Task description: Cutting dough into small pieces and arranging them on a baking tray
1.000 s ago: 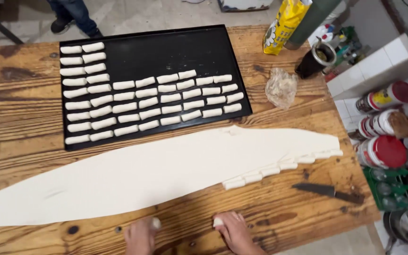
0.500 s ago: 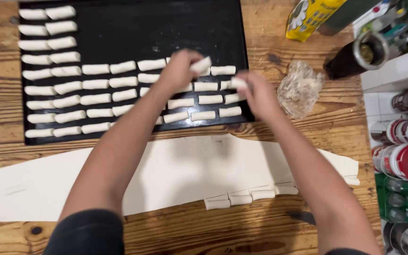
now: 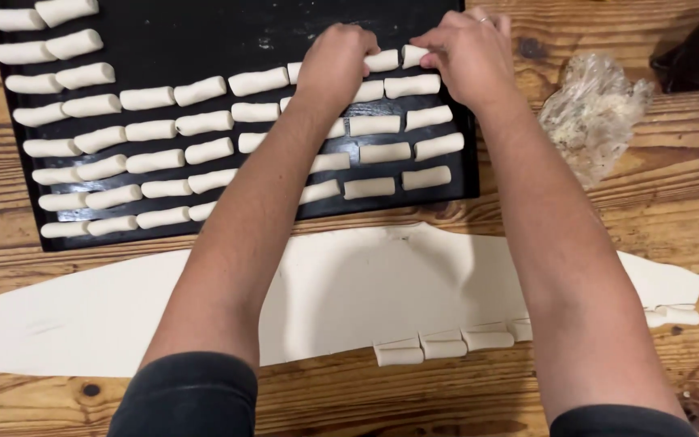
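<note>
The flat black rectangular baking tray (image 3: pixel 463 174) serves as the reference landmark; it lies on the knotted wooden plank table (image 3: pixel 689 210) and carries rows of small white rolled dough pieces (image 3: pixel 147 99) laid end to end in lines running across its width, an arrangement that keeps each piece apart from its neighbours and uses the tray surface evenly. Both hands work at the far right part of the tray, in the uppermost partly filled row. The left hand (image 3: pixel 335 61) is curled knuckles-up with its fingers closed around a short white dough roll (image 3: pixel 382 61), only the right end of which shows beyond the fingers. The right hand (image 3: pixel 464 57) is bent at the wrist, fingertips pinching the end of a second short white dough roll (image 3: pixel 411 55) just right of the first — the two pieces sit nearly in line with the row, which suggests they are held low over the tray so as to match its spacing; whether they already rest on the tray cannot be told. Both forearms extend straight forward from the near edge of the view, crossing over the long flat sheet of white rolled-out dough (image 3: pixel 366 291) that lies on the table just near of the tray. Along that sheet's near edge sit several rolled pieces (image 3: pixel 446 344) — cut from its rolled rim, by the look of them. A crumpled clear plastic bag (image 3: pixel 596 109) lies on the table just right of the tray.
</note>
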